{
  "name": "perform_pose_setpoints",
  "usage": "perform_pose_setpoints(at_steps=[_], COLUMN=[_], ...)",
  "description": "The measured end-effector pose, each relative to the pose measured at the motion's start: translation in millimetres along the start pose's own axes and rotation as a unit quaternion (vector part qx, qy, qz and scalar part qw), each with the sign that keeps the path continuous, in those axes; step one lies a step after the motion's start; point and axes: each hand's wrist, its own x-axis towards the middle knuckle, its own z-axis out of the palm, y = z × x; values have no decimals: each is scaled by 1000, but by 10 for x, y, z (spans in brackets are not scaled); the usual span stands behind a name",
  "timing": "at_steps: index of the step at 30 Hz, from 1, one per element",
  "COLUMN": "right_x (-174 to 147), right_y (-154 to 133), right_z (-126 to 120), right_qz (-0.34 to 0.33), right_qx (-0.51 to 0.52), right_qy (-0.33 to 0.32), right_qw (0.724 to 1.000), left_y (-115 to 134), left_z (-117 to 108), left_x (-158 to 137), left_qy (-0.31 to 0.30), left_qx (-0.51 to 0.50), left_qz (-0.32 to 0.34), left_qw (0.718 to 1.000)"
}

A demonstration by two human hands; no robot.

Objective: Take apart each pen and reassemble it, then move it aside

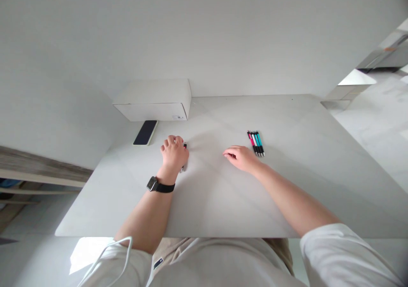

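My left hand, with a black watch on its wrist, rests on the table with bent fingers over a pen. One dark and red end of this pen and its tip show beside the hand; the middle is covered, and whether more pens lie beneath is hidden. Farther right, my right hand lies on its side, fingers curled together with nothing visible in them. Just beyond it sits a row of several pens in pink, white and teal with black grips, side by side, tips towards me.
A long white box stands against the wall at the back left. In front of it lies a phone with a dark screen. The pale table ends close to my body, and a white cable hangs by my left sleeve.
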Motion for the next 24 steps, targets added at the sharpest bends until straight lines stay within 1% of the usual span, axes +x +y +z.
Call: perform_pose_setpoints(at_steps=[4, 9, 11, 13, 15, 17, 20, 22, 24], right_x=[-5, 3, 5, 2, -6, -20, -37, -38, -29], right_y=[7, 20, 24, 17, -7, -53, -148, -211, -254], right_z=[18, 23, 23, 24, 29, 38, 57, 66, 64], right_qz=[-5, -6, -8, -11, -10, -5, -9, -20, -26], right_qx=[-3, -11, -11, -10, -8, -6, -2, 5, 15], right_qy=[-6, -8, -11, -12, -13, -12, -15, -21, -15], right_qw=[1000, 1000, 1000, 1000, 1000, 1000, 1000, 1000, 999], left_y=[16, -19, -19, 24, 119, 250, 439, 517, 547], left_z=[25, 64, 86, 103, 108, 92, 35, -9, -42], left_x=[-6, -9, -9, -20, -50, -101, -192, -237, -257], left_qy=[-2, 20, 22, 11, -4, -15, -42, -52, -53], left_qx=[-2, 13, -2, -39, -87, -136, -204, -231, -248], left_qz=[13, 11, 28, 65, 115, 180, 269, 306, 320], left_qw=[1000, 1000, 999, 997, 990, 974, 940, 922, 913])
